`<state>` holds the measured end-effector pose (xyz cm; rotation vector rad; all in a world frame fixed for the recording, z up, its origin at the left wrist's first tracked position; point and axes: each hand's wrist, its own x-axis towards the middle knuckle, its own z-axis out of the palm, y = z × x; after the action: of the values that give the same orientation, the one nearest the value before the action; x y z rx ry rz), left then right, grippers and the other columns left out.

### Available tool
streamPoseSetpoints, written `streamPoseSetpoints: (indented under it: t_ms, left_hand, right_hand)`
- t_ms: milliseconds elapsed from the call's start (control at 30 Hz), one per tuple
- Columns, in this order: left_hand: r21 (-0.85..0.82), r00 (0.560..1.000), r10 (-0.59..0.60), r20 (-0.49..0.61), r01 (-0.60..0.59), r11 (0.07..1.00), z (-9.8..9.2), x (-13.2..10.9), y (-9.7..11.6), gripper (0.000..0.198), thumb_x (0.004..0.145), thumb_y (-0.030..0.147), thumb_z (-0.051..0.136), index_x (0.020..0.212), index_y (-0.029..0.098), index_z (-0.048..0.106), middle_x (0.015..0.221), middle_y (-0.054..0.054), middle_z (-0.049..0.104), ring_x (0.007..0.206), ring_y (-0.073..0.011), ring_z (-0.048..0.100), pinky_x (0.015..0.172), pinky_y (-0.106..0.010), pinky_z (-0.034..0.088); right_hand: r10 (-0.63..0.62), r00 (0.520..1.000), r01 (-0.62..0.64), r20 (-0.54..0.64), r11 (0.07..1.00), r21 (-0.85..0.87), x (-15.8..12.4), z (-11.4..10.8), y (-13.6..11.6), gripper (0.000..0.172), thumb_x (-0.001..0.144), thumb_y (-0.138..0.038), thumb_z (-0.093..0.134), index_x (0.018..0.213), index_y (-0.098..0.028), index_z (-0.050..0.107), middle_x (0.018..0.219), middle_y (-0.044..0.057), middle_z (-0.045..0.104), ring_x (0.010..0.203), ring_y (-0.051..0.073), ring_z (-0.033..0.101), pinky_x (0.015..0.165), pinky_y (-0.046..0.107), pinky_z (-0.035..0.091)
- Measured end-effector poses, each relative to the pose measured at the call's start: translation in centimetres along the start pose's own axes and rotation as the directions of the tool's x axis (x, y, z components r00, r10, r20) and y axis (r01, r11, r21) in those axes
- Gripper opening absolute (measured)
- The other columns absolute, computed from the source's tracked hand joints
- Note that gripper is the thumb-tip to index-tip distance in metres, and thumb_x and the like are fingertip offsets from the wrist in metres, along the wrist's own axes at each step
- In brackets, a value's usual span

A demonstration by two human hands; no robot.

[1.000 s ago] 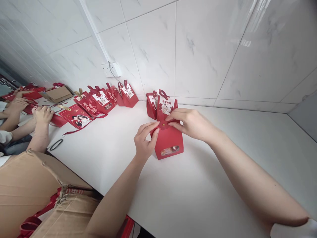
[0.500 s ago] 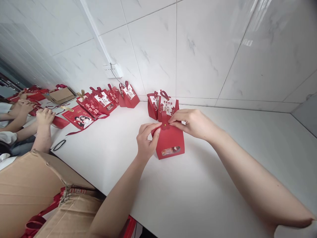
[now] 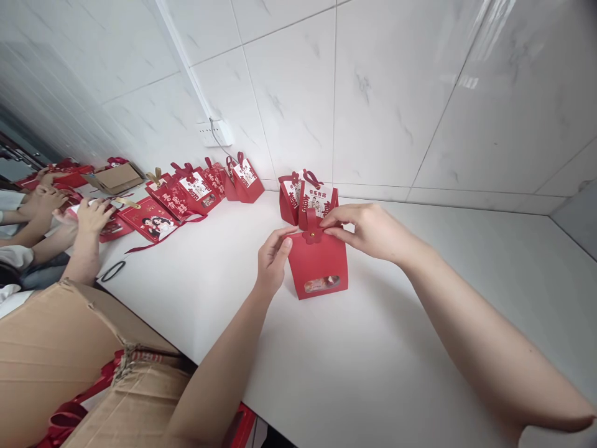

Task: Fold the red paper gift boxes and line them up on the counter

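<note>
A red gift box (image 3: 318,264) with a small clear window near its base stands upright on the white table. Its top carries a red flower-shaped clasp (image 3: 312,234) with a gold stud and a strap loop. My left hand (image 3: 274,256) pinches the box's upper left edge between thumb and fingers. At the upper right, my right hand (image 3: 357,231) grips the top edge beside the clasp, thumb in front. Just behind are two similar boxes, the nearer one (image 3: 319,198) bearing a white printed label.
Several red gift boxes (image 3: 200,190) line the wall at left. A black ring-like object (image 3: 113,271) lies at the table edge. An open cardboard carton (image 3: 56,336) holding red ribbon stands lower left. Other people's hands (image 3: 93,214) work at far left beside a small cardboard box (image 3: 116,178).
My left hand has slid left from the clasp to the box's upper left edge. My right hand stays near the top right. A co-worker's hand at far left has shifted.
</note>
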<state>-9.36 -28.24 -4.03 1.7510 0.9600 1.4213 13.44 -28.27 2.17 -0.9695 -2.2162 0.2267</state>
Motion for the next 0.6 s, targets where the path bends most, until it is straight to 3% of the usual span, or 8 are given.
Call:
streamPoseSetpoints:
  t_ms: [100,367,500,600]
  left_hand:
    - [0.021,0.999,-0.002,0.042,0.001,1.0,-0.9,0.5,-0.1,0.033,0.09,0.044,0.053,0.101,0.019,0.07,0.099,-0.008,0.07,0.092,-0.0212,0.065,0.081,-0.033,0.053]
    - [0.196,0.991,-0.012,0.131,-0.014,0.98,-2.5,1.1,0.2,0.029,0.088,0.04,0.057,0.103,0.02,0.073,0.093,-0.005,0.073,0.09,-0.0205,0.067,0.079,-0.031,0.054]
    - [0.354,0.99,0.1,0.099,-0.129,0.926,-2.5,1.0,0.0,0.025,0.087,0.037,0.058,0.099,0.023,0.074,0.098,-0.004,0.074,0.093,-0.0204,0.067,0.087,-0.035,0.053]
    - [0.446,0.973,0.211,0.091,-0.229,0.865,-2.4,0.9,-0.5,0.019,0.087,0.033,0.059,0.097,0.026,0.074,0.093,-0.001,0.075,0.087,-0.0178,0.068,0.1,-0.04,0.047]
  right_hand:
    - [0.064,0.998,-0.065,0.02,0.997,0.042,-0.1,-0.5,0.6,0.019,0.09,-0.023,0.053,0.1,-0.024,0.069,0.095,0.002,0.072,0.083,0.018,0.066,0.069,0.03,0.048]
    - [0.114,0.991,-0.126,0.076,0.977,0.174,0.0,-0.5,1.2,0.021,0.091,-0.03,0.051,0.094,-0.025,0.071,0.092,0.001,0.073,0.079,0.017,0.065,0.069,0.03,0.049]
    - [0.132,0.977,-0.166,0.166,0.964,0.21,-0.1,-0.4,1.4,0.019,0.087,-0.033,0.056,0.097,-0.027,0.071,0.088,-0.001,0.073,0.076,0.017,0.065,0.066,0.03,0.049]
    - [0.133,0.978,-0.159,0.158,0.974,0.164,-0.3,-0.3,1.6,0.019,0.088,-0.033,0.055,0.096,-0.028,0.072,0.085,-0.002,0.073,0.069,0.016,0.063,0.063,0.029,0.048]
